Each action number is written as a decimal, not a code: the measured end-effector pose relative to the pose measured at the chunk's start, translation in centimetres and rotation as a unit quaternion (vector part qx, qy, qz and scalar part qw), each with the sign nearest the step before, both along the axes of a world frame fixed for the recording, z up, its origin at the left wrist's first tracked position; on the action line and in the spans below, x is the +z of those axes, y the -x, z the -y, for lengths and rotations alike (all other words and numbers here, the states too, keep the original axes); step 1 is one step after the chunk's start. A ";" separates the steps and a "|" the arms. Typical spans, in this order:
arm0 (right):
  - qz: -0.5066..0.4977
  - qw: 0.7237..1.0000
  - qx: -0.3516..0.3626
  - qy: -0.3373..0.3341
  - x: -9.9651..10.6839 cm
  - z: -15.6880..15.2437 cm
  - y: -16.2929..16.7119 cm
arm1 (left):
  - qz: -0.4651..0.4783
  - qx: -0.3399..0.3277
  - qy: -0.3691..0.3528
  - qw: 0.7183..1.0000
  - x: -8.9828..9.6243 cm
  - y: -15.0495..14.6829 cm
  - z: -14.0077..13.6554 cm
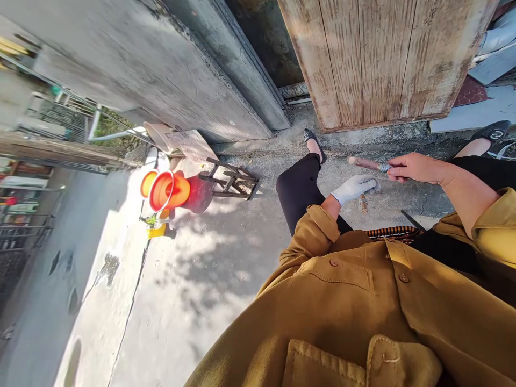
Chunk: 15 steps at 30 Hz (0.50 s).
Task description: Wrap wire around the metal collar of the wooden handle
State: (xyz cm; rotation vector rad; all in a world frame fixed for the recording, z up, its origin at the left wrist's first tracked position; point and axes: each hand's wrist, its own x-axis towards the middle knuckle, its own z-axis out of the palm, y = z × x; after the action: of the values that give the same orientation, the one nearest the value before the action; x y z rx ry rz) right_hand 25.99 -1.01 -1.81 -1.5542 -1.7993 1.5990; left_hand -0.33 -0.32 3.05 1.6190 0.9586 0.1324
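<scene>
Stick in the right hand, above grey ground

The place is outdoors, beside a building. The ground is of grey concrete, with cracks and some dark patches; at the left a strong sun falls on it, mixed with soft shadows, and near the person it is shaded. At the top of the view there stand a grey wall and, to its right, a worn door made of wooden boards. On the left side, in the sun, are orange buckets and a yellow pot; a dark stool is between them and the person.

The stick is in front of the person, above the shaded ground. Its long axis lies almost across the view. The bare, blunt end points to the left and a little to the top, and the other end goes into the right hand. Wire is wound around the stick just beside the fingers.

The right hand, without glove, is closed on the stick. The left hand, in a white glove, is near it with bent fingers; a greyish piece shows at its fingertips, but I cannot tell whether it is gripped.
</scene>
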 end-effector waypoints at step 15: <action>0.345 0.934 0.062 0.072 -2.0 -1.4 -0.9 | 0.079 -0.005 0.106 0.991 -5.3 0.3 -1.5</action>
State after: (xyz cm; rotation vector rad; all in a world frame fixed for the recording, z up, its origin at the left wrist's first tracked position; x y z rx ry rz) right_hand 26.84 0.41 -3.83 -2.3269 -2.1806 1.3473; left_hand -0.59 1.21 -2.27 1.3965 0.8142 0.1456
